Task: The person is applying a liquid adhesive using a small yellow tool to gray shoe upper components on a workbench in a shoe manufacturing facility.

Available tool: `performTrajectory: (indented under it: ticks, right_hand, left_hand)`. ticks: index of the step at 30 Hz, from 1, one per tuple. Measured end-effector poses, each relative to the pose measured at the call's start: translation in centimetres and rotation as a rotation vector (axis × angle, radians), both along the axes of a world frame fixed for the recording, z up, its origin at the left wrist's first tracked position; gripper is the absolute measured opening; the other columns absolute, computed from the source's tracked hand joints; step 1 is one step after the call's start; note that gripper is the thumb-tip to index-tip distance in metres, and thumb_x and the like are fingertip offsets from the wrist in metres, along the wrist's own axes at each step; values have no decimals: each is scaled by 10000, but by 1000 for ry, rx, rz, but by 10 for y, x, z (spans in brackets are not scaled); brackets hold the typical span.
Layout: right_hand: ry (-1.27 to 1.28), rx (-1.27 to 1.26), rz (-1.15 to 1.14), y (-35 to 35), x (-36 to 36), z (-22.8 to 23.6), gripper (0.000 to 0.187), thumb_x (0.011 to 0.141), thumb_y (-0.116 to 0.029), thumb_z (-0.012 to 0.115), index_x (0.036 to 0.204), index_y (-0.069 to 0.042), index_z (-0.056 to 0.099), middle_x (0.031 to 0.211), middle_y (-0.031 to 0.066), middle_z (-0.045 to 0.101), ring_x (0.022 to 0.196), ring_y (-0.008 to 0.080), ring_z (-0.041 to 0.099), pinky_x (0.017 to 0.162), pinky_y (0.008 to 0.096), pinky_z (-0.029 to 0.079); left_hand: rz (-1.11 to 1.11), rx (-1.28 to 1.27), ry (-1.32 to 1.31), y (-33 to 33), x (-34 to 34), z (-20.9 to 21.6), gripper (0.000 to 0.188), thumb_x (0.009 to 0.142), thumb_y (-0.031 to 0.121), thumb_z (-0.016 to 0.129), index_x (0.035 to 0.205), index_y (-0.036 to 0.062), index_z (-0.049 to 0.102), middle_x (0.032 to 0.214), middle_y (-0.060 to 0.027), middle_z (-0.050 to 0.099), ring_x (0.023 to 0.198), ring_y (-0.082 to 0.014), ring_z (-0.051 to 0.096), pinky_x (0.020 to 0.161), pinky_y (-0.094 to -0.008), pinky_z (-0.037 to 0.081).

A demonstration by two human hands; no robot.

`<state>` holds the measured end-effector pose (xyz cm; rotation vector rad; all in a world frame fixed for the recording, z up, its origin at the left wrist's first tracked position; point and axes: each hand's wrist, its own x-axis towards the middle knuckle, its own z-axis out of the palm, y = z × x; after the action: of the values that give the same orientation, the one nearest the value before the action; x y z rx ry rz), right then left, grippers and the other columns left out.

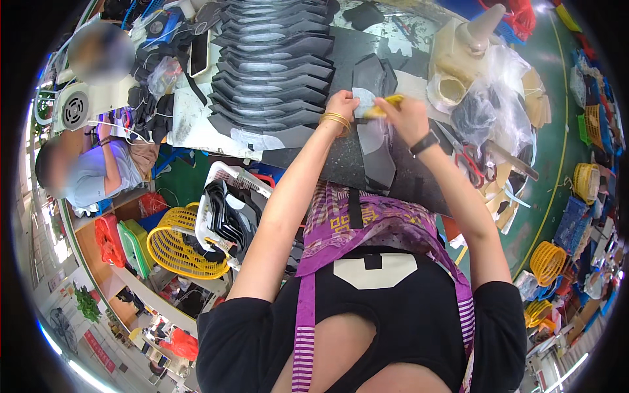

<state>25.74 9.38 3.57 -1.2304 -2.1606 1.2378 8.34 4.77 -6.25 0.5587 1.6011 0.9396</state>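
My left hand (pixel 342 107) presses with its fingertips at the left edge of a dark grey cut piece (pixel 371 73) on the bench, beside its pale grey patch (pixel 364 105). My right hand (pixel 409 120) is closed around a small yellow tool (pixel 384 107), blurred by motion, which is over or touching that patch. Its working end is too smeared to make out. Just below, a second dark piece with a pale upper part (pixel 377 157) lies towards me. Left of my hands runs a long overlapping row of similar dark pieces (pixel 272 85) with pale middles.
A whitish pot (pixel 451 89), plastic bags (pixel 495 105) and red-handled scissors (pixel 473 164) are on the right. Left of me stand a white basket (pixel 213 171) of dark pieces and a yellow basket (pixel 183 242). Another person (pixel 98 167) sits at far left.
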Motion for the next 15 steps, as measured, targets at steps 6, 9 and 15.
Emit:
performTrajectory:
  ticks: [6,9,15]
  right_hand:
    - [88,33,28,8,10,-2,151,753,-171,607,811,-37,567,632,98,550,570,193,565,531,304,435]
    - [-95,-136,237,16,28,-5,287,710,-149,548,958,-5,563,649,136,556,585,227,559,571,346,436]
    - [-599,65,649,17,4,-15,443,706,-145,510,1133,-249,566,736,211,608,722,371,598,664,468,466]
  left_hand:
    - [-206,114,-149,-20,-3,44,324,736,114,634,1041,41,550,1084,-112,563,1031,-224,550,822,-347,459]
    - [-231,713,427,-55,21,74,317,658,-15,585,970,28,548,1278,-216,382,1200,-332,379,979,-383,330]
    - [-322,495,346,-118,29,84,227,765,49,541,985,-1,514,898,-202,575,721,-341,584,659,-361,468]
